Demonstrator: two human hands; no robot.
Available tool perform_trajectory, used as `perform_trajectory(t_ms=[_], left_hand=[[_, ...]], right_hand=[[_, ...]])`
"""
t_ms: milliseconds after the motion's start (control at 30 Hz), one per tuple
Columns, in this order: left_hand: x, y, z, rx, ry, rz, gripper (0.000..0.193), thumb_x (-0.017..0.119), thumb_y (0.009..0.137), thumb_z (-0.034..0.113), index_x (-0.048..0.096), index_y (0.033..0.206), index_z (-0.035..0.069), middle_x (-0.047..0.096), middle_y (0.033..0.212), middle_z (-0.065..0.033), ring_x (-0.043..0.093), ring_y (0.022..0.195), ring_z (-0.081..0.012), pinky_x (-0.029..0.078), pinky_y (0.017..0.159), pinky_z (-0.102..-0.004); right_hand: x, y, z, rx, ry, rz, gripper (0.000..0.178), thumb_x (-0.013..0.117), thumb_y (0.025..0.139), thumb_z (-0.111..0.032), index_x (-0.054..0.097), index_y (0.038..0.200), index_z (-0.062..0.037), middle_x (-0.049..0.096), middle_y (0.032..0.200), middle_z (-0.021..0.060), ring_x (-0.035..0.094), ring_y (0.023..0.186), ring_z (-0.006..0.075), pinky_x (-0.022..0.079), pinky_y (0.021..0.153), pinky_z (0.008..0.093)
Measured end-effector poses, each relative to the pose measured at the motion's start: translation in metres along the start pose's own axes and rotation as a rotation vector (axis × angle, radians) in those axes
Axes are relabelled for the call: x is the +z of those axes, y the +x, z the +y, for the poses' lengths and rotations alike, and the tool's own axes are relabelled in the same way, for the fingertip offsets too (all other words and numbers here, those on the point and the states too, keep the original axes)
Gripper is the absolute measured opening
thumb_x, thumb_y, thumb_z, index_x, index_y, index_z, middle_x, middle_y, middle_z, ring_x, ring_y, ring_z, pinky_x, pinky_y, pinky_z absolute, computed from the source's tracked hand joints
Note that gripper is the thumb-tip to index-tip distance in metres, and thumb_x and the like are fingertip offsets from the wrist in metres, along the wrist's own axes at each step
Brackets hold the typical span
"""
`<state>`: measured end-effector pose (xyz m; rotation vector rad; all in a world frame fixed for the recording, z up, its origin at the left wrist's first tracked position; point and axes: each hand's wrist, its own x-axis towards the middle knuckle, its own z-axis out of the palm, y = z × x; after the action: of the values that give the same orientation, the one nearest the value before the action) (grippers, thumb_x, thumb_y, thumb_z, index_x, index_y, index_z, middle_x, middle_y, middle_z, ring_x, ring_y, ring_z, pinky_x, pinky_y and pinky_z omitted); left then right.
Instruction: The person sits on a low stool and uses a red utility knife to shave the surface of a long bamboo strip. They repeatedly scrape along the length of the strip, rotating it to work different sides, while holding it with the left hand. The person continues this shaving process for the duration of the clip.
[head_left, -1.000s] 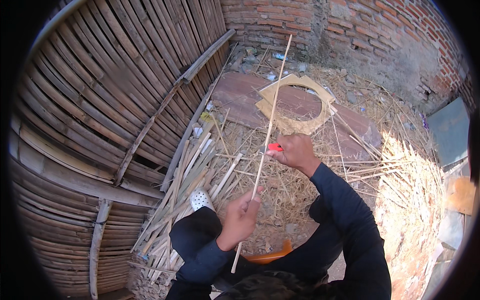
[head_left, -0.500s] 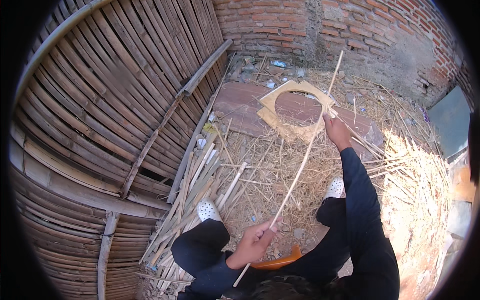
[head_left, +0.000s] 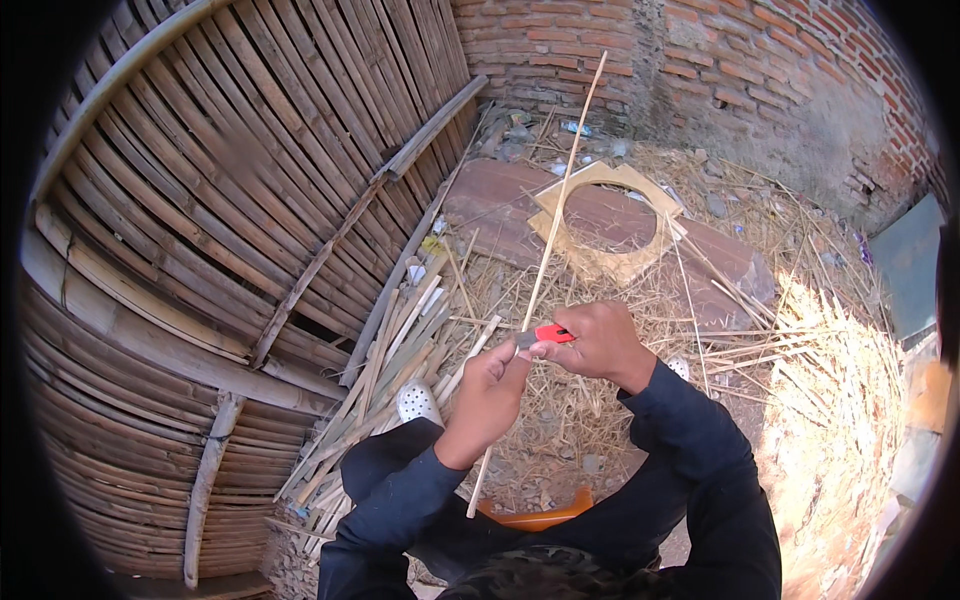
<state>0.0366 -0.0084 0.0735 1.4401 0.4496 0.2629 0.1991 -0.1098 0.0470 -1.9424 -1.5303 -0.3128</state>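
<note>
A long, thin bamboo strip (head_left: 558,215) slants up and away from my lap toward the brick wall. My left hand (head_left: 483,405) is closed round it about two thirds of the way down, and its lower end pokes out below that hand. In my right hand (head_left: 607,343) is a cutter knife with a red handle (head_left: 554,333). Its grey blade lies against the strip right beside my left fingertips. Both hands are close together above the straw-strewn ground between my knees.
Split bamboo pieces (head_left: 400,345) lie in a heap by my left shoe (head_left: 417,402). Ahead, a yellowish board with a round hole (head_left: 612,265) rests on a brown plank (head_left: 490,205). A slatted bamboo wall (head_left: 210,180) rises at left, a brick wall (head_left: 720,60) behind.
My right hand has come down from the strip's upper part to beside my left hand, and the red knife now shows. My left hand has risen, and the strip's far end has swung left.
</note>
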Motion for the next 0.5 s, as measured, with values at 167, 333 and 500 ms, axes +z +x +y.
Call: perform_trajectory(t_ms=[167,333,500], left_hand=[[0.016,0.008,-0.012,0.14,0.222,0.023,0.032,0.047,0.096,0.007,0.054,0.127,0.0,0.039,0.066,0.0104,0.031,0.057,0.0011,0.026,0.048,-0.0214],[0.006,0.012,-0.016,0.223,0.485,0.027,0.032,0.05,0.093,0.008,0.055,0.122,-0.003,0.049,0.059,-0.0083,0.044,0.049,-0.0151,0.034,0.048,-0.0308],[0.009,0.001,-0.013,0.224,0.679,0.063,0.035,0.051,0.089,0.01,0.055,0.121,-0.004,0.055,0.063,-0.0239,0.057,0.055,-0.0371,0.042,0.051,-0.0417]], right_hand=[[0.009,0.01,0.036,0.146,-0.037,0.08,0.061,0.052,0.083,-0.066,0.058,0.058,-0.0104,0.052,0.047,0.0113,0.055,0.044,0.0313,0.041,0.042,0.0406],[0.008,0.001,0.017,0.064,-0.038,-0.012,0.059,0.05,0.086,-0.062,0.055,0.058,-0.0099,0.05,0.046,0.0124,0.053,0.044,0.0331,0.039,0.042,0.0425],[0.02,0.01,0.061,0.25,-0.09,0.094,0.06,0.049,0.086,-0.064,0.059,0.06,-0.0109,0.051,0.046,0.0115,0.054,0.042,0.0315,0.04,0.041,0.0415]])
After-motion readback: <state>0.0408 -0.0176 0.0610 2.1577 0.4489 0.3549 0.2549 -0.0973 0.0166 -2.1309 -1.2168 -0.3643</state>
